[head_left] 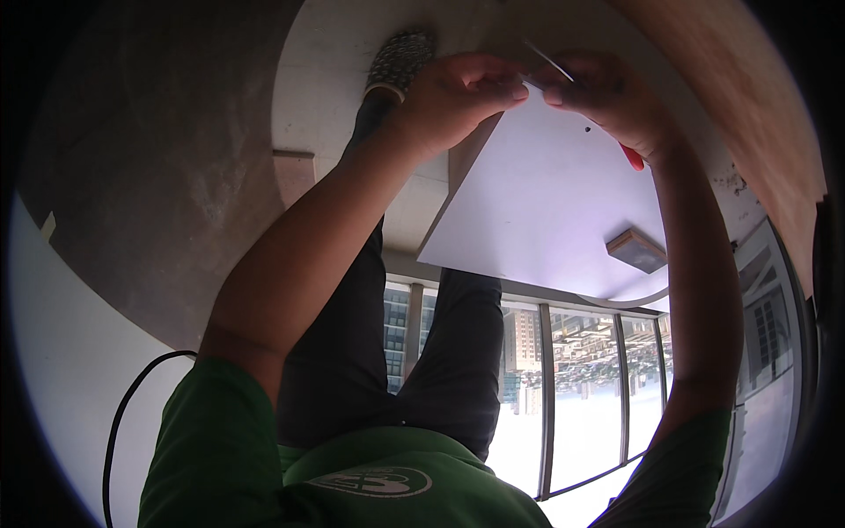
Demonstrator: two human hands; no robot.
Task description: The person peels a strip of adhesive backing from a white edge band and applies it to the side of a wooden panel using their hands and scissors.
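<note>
My left hand [471,92] is closed at the far edge of a white panel [528,194], thumb and forefinger pinched together. Between its fingertips and those of the other hand is a small dark bit, too small to name. Close beside it, my right hand [612,97] is closed around a tool with a thin metal blade [547,60]. The blade points up and to the left above the fingers, and a red handle end [633,158] shows below the palm. A small dark hole or spot marks the panel near my right fingers.
A small block with brown edges and a grey top [638,251] lies on the panel near my right forearm. My shoe [400,62] rests on the pale floor beyond. Beside my left forearm lies a brown piece [295,176]. A black cable [123,422] curves at lower left.
</note>
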